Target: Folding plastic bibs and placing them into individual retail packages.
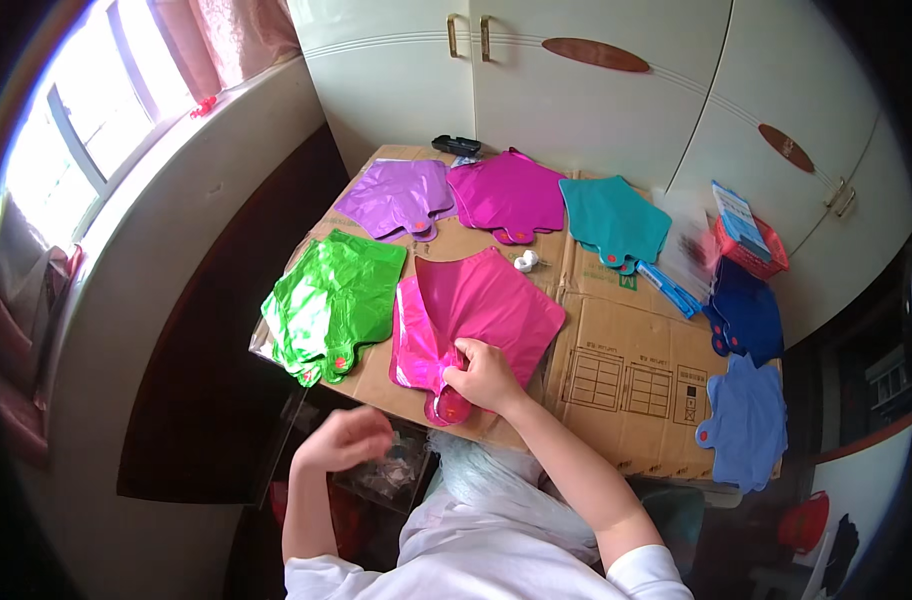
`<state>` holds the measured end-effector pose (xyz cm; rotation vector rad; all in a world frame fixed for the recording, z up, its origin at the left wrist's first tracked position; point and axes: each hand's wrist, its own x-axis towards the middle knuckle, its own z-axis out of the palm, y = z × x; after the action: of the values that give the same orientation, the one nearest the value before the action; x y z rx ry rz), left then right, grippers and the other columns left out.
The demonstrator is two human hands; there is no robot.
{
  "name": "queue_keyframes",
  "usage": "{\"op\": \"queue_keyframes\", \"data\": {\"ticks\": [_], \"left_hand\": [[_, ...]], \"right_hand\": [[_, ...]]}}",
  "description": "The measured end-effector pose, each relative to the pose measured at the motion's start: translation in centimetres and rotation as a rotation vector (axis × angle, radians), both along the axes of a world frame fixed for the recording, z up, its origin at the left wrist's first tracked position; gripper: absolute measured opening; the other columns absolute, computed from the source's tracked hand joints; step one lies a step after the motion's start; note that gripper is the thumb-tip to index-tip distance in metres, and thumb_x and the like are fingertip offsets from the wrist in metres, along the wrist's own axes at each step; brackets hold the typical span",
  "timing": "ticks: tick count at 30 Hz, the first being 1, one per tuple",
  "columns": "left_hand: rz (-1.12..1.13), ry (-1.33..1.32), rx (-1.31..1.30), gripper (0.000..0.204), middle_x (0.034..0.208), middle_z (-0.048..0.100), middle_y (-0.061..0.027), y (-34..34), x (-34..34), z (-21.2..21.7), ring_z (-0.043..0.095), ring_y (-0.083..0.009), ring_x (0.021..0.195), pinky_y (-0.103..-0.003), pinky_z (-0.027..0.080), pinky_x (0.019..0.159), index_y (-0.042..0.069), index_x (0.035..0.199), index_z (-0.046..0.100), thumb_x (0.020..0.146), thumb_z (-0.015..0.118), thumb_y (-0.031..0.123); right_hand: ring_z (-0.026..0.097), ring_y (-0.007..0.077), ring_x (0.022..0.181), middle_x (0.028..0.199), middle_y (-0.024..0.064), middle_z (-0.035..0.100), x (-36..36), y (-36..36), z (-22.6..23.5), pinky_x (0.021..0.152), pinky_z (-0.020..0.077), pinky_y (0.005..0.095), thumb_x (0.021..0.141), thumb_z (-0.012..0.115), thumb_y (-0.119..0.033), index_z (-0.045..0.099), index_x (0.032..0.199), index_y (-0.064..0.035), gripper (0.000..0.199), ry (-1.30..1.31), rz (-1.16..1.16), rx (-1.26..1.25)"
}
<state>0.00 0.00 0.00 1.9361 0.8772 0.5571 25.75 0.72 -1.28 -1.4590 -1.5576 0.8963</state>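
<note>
A stack of flat pink foil balloons (pixel 501 305) lies on the cardboard in front of me, with its rounded tab pointing my way. My right hand (pixel 484 378) is closed on the left part of the top pink balloon, near the tab. There the shiny foil is lifted and creased. Off the near edge of the cardboard hovers my left hand (pixel 346 438), touching no balloon; motion smears its fingers. Crumpled green foil balloons (pixel 336 300) lie to the left of the pink ones.
Lilac (pixel 398 196), magenta (pixel 509 196) and teal foil balloons (pixel 616 220) line the far side. Dark blue (pixel 751 312) and light blue ones (pixel 746 425) lie at the right. A red basket (pixel 771 252), a white object (pixel 526 261) and a black tray (pixel 456 145) rest on the cardboard (pixel 631 335).
</note>
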Motion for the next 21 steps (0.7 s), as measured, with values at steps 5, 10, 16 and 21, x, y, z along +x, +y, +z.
{"op": "queue_keyframes", "data": {"ticks": [5, 10, 16, 21], "left_hand": [[0.014, 0.369, 0.834, 0.033, 0.121, 0.055, -0.0157, 4.3, 6.0, 1.9, 0.052, -0.0288, 0.116, -0.038, 0.042, 0.093, 0.002, 0.11, 0.055, 0.084, 0.062, 0.021], [-0.072, 0.597, 0.709, 0.063, 0.144, 0.032, -0.0161, 6.8, 7.7, -1.2, 0.027, -0.0282, 0.136, -0.042, 0.02, 0.111, 0.006, 0.136, 0.037, 0.087, 0.053, 0.042], [-0.063, 0.682, 0.688, 0.072, 0.147, 0.027, -0.0146, 6.7, 7.9, -1.7, 0.021, -0.028, 0.138, -0.044, 0.017, 0.112, 0.006, 0.14, 0.032, 0.087, 0.046, 0.054], [-0.066, 0.677, 0.669, 0.072, 0.147, 0.027, -0.0146, 6.6, 8.5, -1.3, 0.021, -0.0276, 0.138, -0.045, 0.017, 0.112, 0.007, 0.14, 0.032, 0.087, 0.045, 0.055]], "right_hand": [[0.055, 0.0374, 0.066, 0.072, 0.0226, 0.054, -0.6, 0.3, -1.2, 0.061, 0.0436, 0.0407, 0.068, 0.058, -0.016, 0.049, 0.07, 0.0033, 0.022, 0.037, -0.017, 0.193], [0.056, 0.0305, 0.065, 0.071, 0.0184, 0.054, 0.2, 0.0, -2.4, 0.059, 0.0431, 0.0383, 0.071, 0.057, -0.014, 0.051, 0.073, 0.0026, 0.018, 0.182, 0.01, 0.169], [0.051, 0.0078, 0.065, 0.08, -0.0018, 0.054, 3.3, -3.0, 1.3, 0.058, 0.0428, 0.0241, 0.076, 0.054, -0.005, 0.056, 0.098, -0.0043, 0.023, 0.849, -0.164, 0.213], [0.061, 0.0193, 0.087, 0.106, 0.0124, 0.061, 14.5, -5.6, 3.7, 0.08, 0.0505, 0.0304, 0.076, 0.046, -0.008, 0.052, 0.122, 0.0027, 0.047, 1.63, 0.283, 0.428]]}}
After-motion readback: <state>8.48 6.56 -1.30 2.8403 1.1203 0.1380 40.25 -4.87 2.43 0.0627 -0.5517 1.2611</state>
